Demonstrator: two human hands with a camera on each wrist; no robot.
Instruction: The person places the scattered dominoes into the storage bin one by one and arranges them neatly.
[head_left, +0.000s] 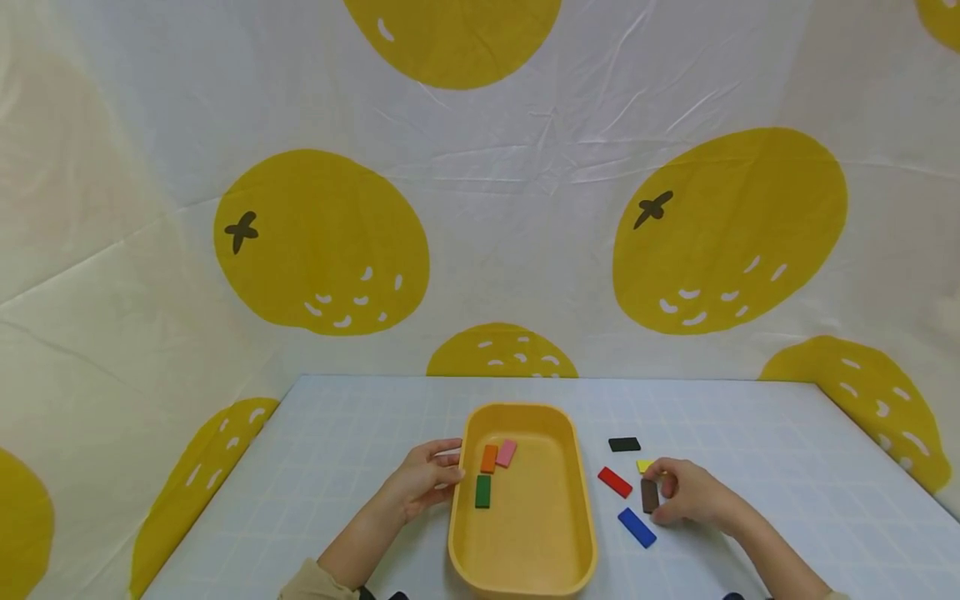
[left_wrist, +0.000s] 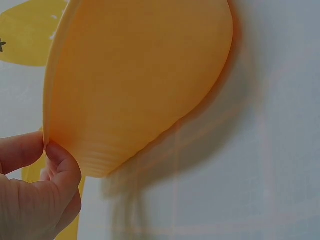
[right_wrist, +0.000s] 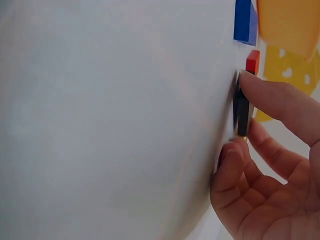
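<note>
My left hand point(head_left: 426, 479) pinches the left rim of a yellow-orange plastic tub point(head_left: 532, 533) between thumb and fingers; the left wrist view shows the tub's outer wall point(left_wrist: 145, 75) from close by. Inside, toward the left, lie an orange block point(head_left: 489, 458), a pink block point(head_left: 506, 453) and a green block point(head_left: 483, 492). To the right of the tub, my right hand point(head_left: 693, 493) holds a dark brown block point(head_left: 649, 497) by its two ends, thumb at the near end. A yellow block point(head_left: 643, 467) lies just beyond, partly hidden by the fingers.
Around the right hand lie a red block point(head_left: 615, 482), a blue block point(head_left: 637, 528) and a black block point(head_left: 624, 444). The table point(head_left: 337, 450) has a pale checked cover. Behind it hangs a white cloth point(head_left: 517, 250) printed with big yellow fruit.
</note>
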